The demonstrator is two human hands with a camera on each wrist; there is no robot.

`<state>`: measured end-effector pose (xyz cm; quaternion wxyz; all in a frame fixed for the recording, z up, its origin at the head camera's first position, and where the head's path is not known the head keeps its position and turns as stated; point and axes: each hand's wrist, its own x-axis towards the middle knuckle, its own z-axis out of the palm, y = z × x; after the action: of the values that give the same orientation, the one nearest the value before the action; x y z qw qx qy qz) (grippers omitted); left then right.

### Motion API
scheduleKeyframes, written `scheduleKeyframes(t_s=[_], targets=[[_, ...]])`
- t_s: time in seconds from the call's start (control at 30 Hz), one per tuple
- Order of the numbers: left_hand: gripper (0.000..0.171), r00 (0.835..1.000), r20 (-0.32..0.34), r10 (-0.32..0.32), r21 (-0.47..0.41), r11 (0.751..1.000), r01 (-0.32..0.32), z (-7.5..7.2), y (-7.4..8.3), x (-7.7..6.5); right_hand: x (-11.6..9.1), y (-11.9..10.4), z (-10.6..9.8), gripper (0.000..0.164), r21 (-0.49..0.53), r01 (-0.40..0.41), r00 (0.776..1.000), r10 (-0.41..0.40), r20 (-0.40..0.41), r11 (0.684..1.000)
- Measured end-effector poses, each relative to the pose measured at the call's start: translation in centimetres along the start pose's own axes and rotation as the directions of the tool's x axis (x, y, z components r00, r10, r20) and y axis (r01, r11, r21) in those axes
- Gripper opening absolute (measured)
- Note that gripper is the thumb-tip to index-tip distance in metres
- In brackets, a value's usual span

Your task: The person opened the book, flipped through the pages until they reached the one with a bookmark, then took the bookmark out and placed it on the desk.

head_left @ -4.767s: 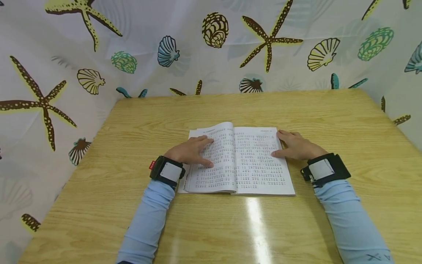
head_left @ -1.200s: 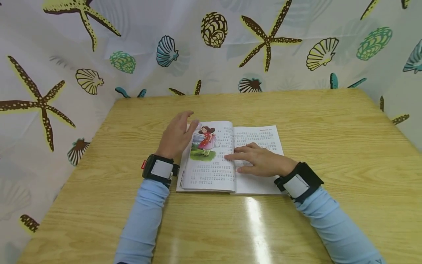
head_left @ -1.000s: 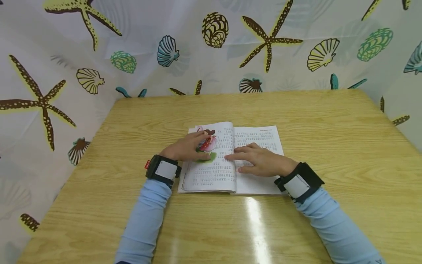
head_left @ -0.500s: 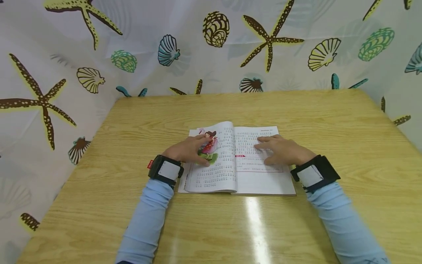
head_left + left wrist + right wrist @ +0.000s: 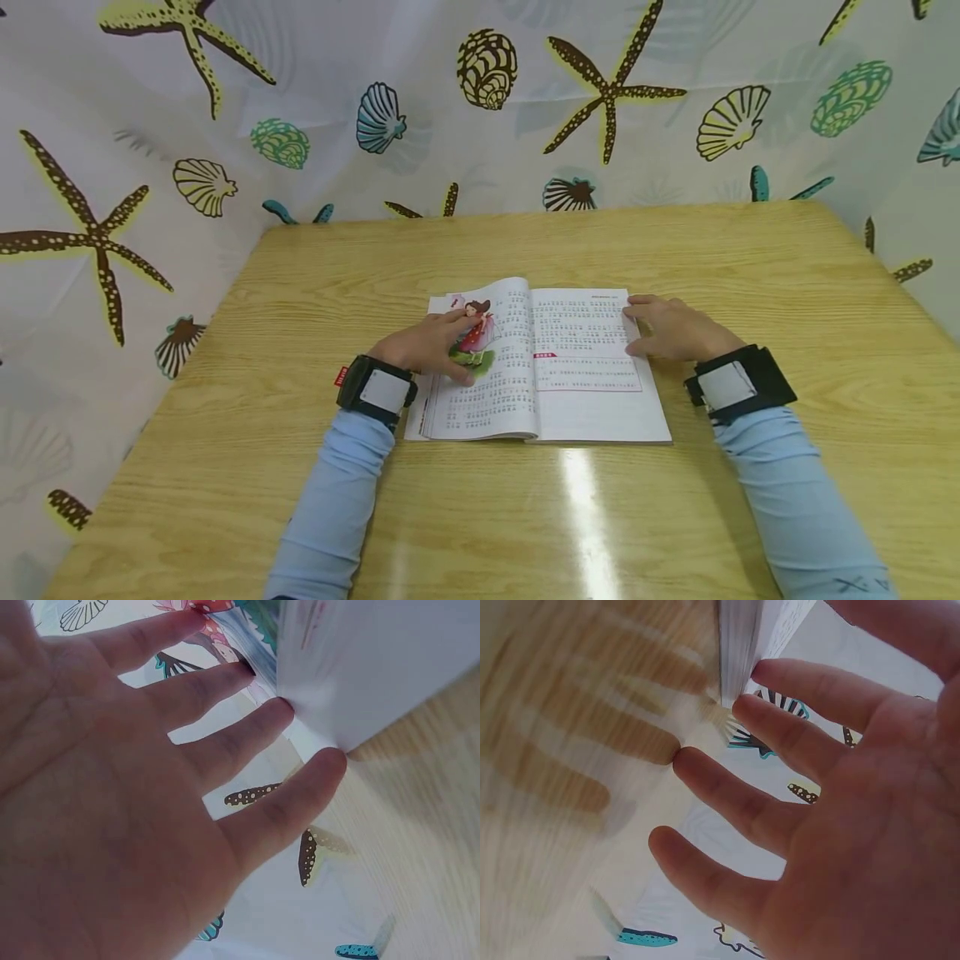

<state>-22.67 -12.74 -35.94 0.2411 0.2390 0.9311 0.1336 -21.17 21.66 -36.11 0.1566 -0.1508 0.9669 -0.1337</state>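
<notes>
An open book (image 5: 592,408) lies on the wooden table, its left page bearing a picture of a figure in a red dress, its right page printed text and a red-headed box. My left hand (image 5: 425,343) rests over the left page's outer part with fingers spread; in the left wrist view its straight fingertips touch the pages. At the book's right edge is my right hand (image 5: 678,330), thumb and index finger against the page margin. The right wrist view shows its extended fingers (image 5: 802,697) touching the edge of the page stack, others near the tabletop.
The wooden table (image 5: 345,283) extends around the book on every side. A white cloth (image 5: 315,75) printed with starfish and shells hangs behind it and at both sides. Black straps with white pads (image 5: 727,385) sit on both wrists.
A page has been turned: the left page now shows the picture. The right hand went onto the book's middle, then drew back to the right edge. The left hand lifted and came down again.
</notes>
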Motion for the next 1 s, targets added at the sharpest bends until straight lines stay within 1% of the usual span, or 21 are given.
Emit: scheduleKeyframes(t_s=[0.37, 0.7, 0.9, 1.0], targets=[[0.097, 1.000, -0.006, 0.019, 0.007, 1.000, -0.019, 0.04, -0.07, 0.00, -0.06, -0.20, 0.04, 0.062, 0.015, 0.008, 1.000, -0.008, -0.011, 1.000], [0.095, 1.000, -0.002, -0.003, 0.025, 1.000, 0.003, 0.08, -0.09, 0.07, -0.02, 0.03, 0.11, 0.065, 0.048, 0.035, 0.999, -0.033, -0.032, 0.998], [0.095, 1.000, -0.005, -0.002, 0.019, 1.000, 0.002, 0.12, -0.14, 0.10, 0.03, -0.03, 0.08, 0.064, 0.082, -0.003, 1.000, 0.004, -0.020, 0.997], [0.095, 1.000, -0.003, 0.001, 0.007, 1.000, -0.001, 0.11, -0.13, 0.13, 0.12, -0.45, 0.07, 0.060, 0.072, -0.034, 0.999, 0.036, -0.031, 0.997]])
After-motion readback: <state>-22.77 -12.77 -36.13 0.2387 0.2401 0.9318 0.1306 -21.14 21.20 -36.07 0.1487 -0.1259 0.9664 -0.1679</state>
